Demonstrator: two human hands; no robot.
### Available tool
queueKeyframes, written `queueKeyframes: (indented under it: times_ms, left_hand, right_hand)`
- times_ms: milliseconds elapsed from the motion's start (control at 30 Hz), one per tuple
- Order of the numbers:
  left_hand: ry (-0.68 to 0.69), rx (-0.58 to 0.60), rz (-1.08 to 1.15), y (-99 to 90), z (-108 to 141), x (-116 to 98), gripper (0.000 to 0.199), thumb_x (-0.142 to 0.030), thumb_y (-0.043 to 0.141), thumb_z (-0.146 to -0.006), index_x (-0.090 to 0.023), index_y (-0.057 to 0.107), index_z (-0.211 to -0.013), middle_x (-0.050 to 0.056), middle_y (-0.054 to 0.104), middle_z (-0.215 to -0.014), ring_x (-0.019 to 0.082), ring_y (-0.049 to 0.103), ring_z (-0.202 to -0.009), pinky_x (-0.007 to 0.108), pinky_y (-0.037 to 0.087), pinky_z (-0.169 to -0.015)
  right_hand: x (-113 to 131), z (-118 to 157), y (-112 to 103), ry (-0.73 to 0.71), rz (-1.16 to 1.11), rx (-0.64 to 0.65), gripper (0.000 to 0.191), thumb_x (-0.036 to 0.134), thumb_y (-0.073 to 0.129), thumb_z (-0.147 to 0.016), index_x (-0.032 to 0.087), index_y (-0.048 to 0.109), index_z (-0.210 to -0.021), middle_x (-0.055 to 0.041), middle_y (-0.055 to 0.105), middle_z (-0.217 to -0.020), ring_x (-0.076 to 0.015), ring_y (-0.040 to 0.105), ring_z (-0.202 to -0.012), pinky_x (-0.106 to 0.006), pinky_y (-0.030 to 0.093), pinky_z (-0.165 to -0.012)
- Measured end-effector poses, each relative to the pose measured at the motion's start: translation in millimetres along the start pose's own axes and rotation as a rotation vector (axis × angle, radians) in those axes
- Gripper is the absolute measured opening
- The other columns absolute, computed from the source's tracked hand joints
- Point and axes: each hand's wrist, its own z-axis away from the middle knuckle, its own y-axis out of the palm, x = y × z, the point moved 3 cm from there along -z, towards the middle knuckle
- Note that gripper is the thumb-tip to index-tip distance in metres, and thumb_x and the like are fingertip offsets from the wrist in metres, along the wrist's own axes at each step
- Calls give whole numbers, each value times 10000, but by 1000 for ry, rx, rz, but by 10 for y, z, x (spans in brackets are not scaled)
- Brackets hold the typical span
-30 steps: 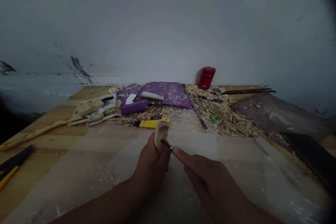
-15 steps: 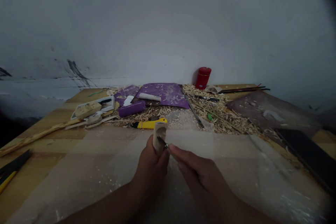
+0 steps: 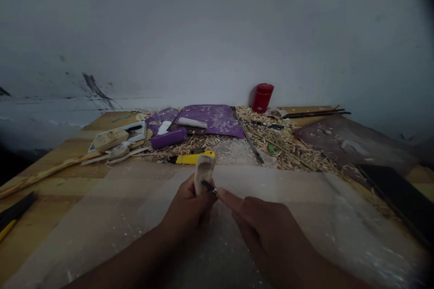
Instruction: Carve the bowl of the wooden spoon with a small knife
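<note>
A person sits at a wooden workbench, both bare forearms reaching in from the bottom of the view. The left hand [image 3: 186,207] is curled closed around a pale carved block of wood [image 3: 204,173], which stands almost upright above the fingers, tilted slightly, near the middle of the bench. The right hand [image 3: 261,223] has its fingers pressed together, with the forefinger [image 3: 230,200] stretched toward a small craft knife [image 3: 210,188]. The knife's dark tip lies at the lower edge of the block, and its metal collar sits by the forefinger; the exact pinch is hard to tell. A transparent plastic sheet [image 3: 244,235] dusted with wood chips covers the near bench. Just beyond the block lies a yellow utility knife [image 3: 191,158]. Farther back are a purple mat [image 3: 210,119], a purple roller [image 3: 168,138], a long file [image 3: 249,142] and heaps of wood shavings [image 3: 271,137]. A red canister [image 3: 262,98] stands against the white wall [image 3: 217,22]. To the left, a white tray [image 3: 117,137] holds a wooden block [image 3: 110,139].
</note>
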Motion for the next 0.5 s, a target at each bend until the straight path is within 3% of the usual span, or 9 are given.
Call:
queueKeyframes:
  times_ms: [300, 433, 500]
  left_hand:
    - [-14, 151, 120, -5, -28, -23, 206, -182, 609, -644, -192, 465, -791, -91, 450, -449, 43, 381, -328, 152, 304, -339]
    - [-32, 245, 75, 7, -11, -10, 208, -250, 560, -704, -215, 412, -845, -102, 444, -403, 60, 333, -282, 158, 263, -292]
    - [-1, 221, 46, 8, -3, 8, 194, -273, 547, -725, -217, 403, -842, -112, 418, -398, 54, 313, -288, 151, 244, -294]
  right_hand:
    - [6, -6, -27, -16, 51, -21, 480, 138, 353, -832, 280, 382, -1290, 6, 561, -645, -141, 529, -522, -256, 367, -498]
    - [27, 9, -56, -57, 77, -17, 447, 143, 344, -838, 244, 416, -1268, -2, 562, -635, -146, 518, -499, -257, 349, -473]
    - [23, 22, -64, -77, 122, -26, 460, 137, 339, -834, 232, 400, -1280, -8, 570, -642, -155, 524, -504, -266, 349, -472]
